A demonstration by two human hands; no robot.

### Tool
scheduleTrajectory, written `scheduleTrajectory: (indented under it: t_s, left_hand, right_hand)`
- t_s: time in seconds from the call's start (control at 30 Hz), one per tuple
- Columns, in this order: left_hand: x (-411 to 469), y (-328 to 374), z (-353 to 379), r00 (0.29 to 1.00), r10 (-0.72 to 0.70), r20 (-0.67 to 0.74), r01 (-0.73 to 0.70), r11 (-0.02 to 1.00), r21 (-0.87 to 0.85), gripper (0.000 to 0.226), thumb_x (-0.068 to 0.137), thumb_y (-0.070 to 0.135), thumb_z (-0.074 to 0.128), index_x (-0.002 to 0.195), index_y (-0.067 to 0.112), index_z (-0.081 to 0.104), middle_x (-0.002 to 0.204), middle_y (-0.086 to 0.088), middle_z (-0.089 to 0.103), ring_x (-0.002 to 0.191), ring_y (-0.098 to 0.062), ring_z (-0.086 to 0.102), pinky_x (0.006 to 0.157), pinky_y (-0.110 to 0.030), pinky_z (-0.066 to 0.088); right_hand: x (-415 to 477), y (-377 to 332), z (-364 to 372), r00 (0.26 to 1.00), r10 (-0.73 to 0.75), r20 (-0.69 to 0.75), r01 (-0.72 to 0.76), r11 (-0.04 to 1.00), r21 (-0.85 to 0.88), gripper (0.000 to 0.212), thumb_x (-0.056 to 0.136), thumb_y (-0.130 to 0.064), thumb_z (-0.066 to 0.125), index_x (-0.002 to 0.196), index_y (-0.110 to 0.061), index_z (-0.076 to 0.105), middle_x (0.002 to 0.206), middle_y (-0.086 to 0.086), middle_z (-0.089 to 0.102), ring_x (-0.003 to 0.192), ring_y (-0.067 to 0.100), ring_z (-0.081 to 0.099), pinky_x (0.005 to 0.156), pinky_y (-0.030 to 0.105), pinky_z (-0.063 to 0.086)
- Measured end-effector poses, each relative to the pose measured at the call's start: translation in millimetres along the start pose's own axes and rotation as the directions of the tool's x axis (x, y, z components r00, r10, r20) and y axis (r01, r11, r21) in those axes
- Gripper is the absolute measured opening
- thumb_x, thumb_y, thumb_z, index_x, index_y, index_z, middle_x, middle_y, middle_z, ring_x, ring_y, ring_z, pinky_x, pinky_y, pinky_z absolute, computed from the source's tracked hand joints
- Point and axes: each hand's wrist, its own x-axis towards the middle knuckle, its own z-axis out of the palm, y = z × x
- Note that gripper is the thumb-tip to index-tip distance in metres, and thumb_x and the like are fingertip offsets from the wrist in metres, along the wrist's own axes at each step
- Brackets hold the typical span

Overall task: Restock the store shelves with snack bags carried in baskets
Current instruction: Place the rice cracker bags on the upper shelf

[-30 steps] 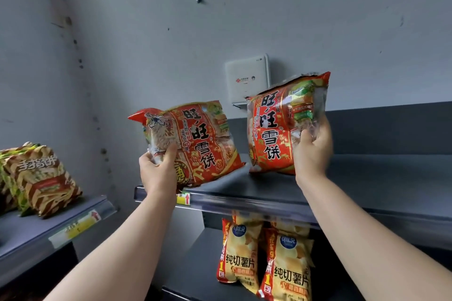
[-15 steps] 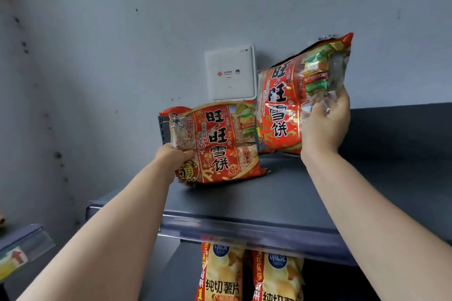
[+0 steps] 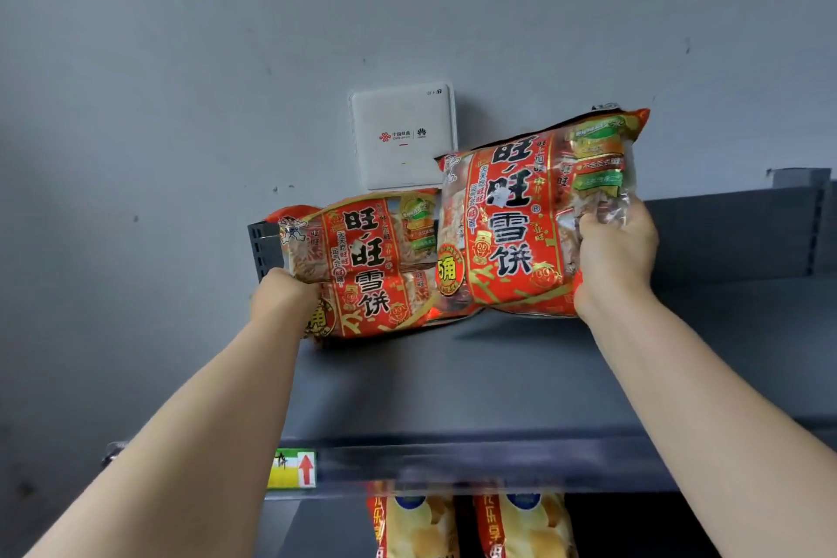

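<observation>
1. Overhead, the grey wall (image 3: 181, 104) fills most of my view. The dark shelf (image 3: 498, 376) runs across below it, its flat deck reaching toward me.
2. Two red snack bags are at the back left of that shelf. The left bag (image 3: 362, 272) has its long axis running along the shelf and its bottom edge on the deck, tucked into the rear corner. The right bag (image 3: 521, 217) also runs sideways but is tipped, right end higher, and its left end overlaps the left bag's right end. A shadow beneath suggests it is just off the deck, though I cannot tell for sure.
3. My left grip (image 3: 283, 295) is curled round the lower left corner of the left bag. My right grip (image 3: 616, 258) is curled round the right edge of the right bag, fingers pressed into the wrapper.
4. As I judge it, the coming move turns on this: bare deck lies to the right of the right bag, nearer my right grip. That arm should draw the bag rightward off the overlap and lower it.
5. Smaller things: a white wall box (image 3: 401, 136) behind the bags, a yellow price tag (image 3: 292, 469) on the shelf's front lip, and yellow chip bags (image 3: 412, 526) below.
</observation>
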Motion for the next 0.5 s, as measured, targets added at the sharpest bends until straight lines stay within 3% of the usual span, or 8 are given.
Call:
scheduleTrajectory:
  t_s: [0.07, 0.2, 0.27, 0.3, 0.37, 0.4, 0.43, 0.5]
  left_hand:
    - [-1, -3, -5, 1.0, 0.009, -0.011, -0.009, 1.0, 0.023, 0.021, 0.084, 0.028, 0.068, 0.097, 0.011, 0.066, 0.083, -0.008, 0.068, 0.074, -0.026, 0.065, 0.055, -0.031, 0.048]
    - [2, -2, -10, 0.997, -0.011, -0.077, 0.005, 0.997, -0.077, 0.004, 0.081, 0.015, 0.066, 0.082, 0.011, 0.064, 0.078, -0.009, 0.065, 0.073, -0.031, 0.063, 0.063, -0.033, 0.052]
    - [2, 1, -11, 0.996, -0.055, -0.075, 0.04, 0.981, -0.187, 0.022, 0.084, 0.0, 0.053, 0.067, 0.013, 0.051, 0.069, -0.008, 0.051, 0.063, -0.029, 0.048, 0.062, -0.03, 0.045]
    - [-1, 3, -11, 0.998, -0.062, -0.021, 0.055, 0.968, -0.244, 0.024, 0.087, -0.001, 0.051, 0.069, 0.015, 0.049, 0.071, -0.007, 0.048, 0.062, -0.025, 0.043, 0.06, -0.029, 0.042]
    - [0, 8, -12, 0.991, -0.134, 0.028, 0.132, 0.88, -0.456, 0.008, 0.093, 0.013, 0.058, 0.101, 0.014, 0.059, 0.085, -0.002, 0.052, 0.071, -0.016, 0.045, 0.065, -0.028, 0.042]
    - [-2, 10, -13, 0.986, -0.152, 0.063, 0.163, 0.845, -0.509, 0.028, 0.094, 0.023, 0.061, 0.119, 0.011, 0.058, 0.094, -0.003, 0.054, 0.08, -0.017, 0.048, 0.071, -0.03, 0.043]
    - [-11, 16, -18, 0.991, -0.069, 0.118, 0.122, 0.831, -0.543, 0.043, 0.095, 0.034, 0.061, 0.129, 0.009, 0.055, 0.102, -0.004, 0.055, 0.089, -0.019, 0.05, 0.079, -0.033, 0.043]
    - [-17, 17, -26, 0.981, -0.003, 0.195, 0.107, 0.845, -0.524, 0.06, 0.094, 0.053, 0.055, 0.136, 0.011, 0.052, 0.111, -0.001, 0.055, 0.105, -0.021, 0.05, 0.096, -0.041, 0.041]
  right_hand:
    - [-8, 1, 0, 1.0, 0.028, 0.014, -0.028, 1.0, 0.01, 0.019, 0.098, -0.017, 0.056, 0.11, -0.03, 0.062, 0.099, -0.007, 0.07, 0.085, 0.012, 0.071, 0.07, 0.036, 0.059]
    - [-27, 5, 8, 0.994, 0.069, 0.091, -0.074, 0.996, 0.053, 0.018, 0.097, -0.017, 0.057, 0.095, -0.035, 0.062, 0.09, -0.01, 0.073, 0.078, 0.01, 0.073, 0.06, 0.031, 0.058]
    - [-39, 12, 18, 0.988, 0.095, 0.122, -0.106, 0.991, 0.083, 0.02, 0.098, -0.016, 0.056, 0.1, -0.035, 0.062, 0.094, -0.007, 0.073, 0.081, 0.011, 0.073, 0.063, 0.034, 0.059]
    - [-44, 17, 25, 0.984, 0.114, 0.136, -0.128, 0.987, 0.099, 0.021, 0.098, -0.015, 0.055, 0.105, -0.034, 0.062, 0.096, -0.006, 0.073, 0.083, 0.013, 0.073, 0.065, 0.036, 0.059]
    - [-54, 29, 40, 0.974, 0.156, 0.163, -0.175, 0.979, 0.108, 0.024, 0.099, -0.015, 0.054, 0.115, -0.031, 0.06, 0.1, -0.004, 0.072, 0.087, 0.015, 0.073, 0.068, 0.037, 0.059]
    - [-60, 34, 47, 0.969, 0.175, 0.173, -0.194, 0.976, 0.099, 0.025, 0.099, -0.015, 0.053, 0.118, -0.031, 0.059, 0.101, -0.004, 0.072, 0.089, 0.016, 0.072, 0.069, 0.038, 0.06]
    - [-64, 39, 54, 0.964, 0.188, 0.186, -0.207, 0.974, 0.09, 0.026, 0.099, -0.015, 0.053, 0.119, -0.031, 0.059, 0.103, -0.003, 0.071, 0.091, 0.017, 0.071, 0.072, 0.04, 0.06]
    - [-72, 50, 65, 0.944, 0.221, 0.245, -0.243, 0.968, 0.067, 0.027, 0.099, -0.013, 0.054, 0.12, -0.03, 0.059, 0.106, -0.002, 0.071, 0.094, 0.019, 0.071, 0.076, 0.043, 0.059]
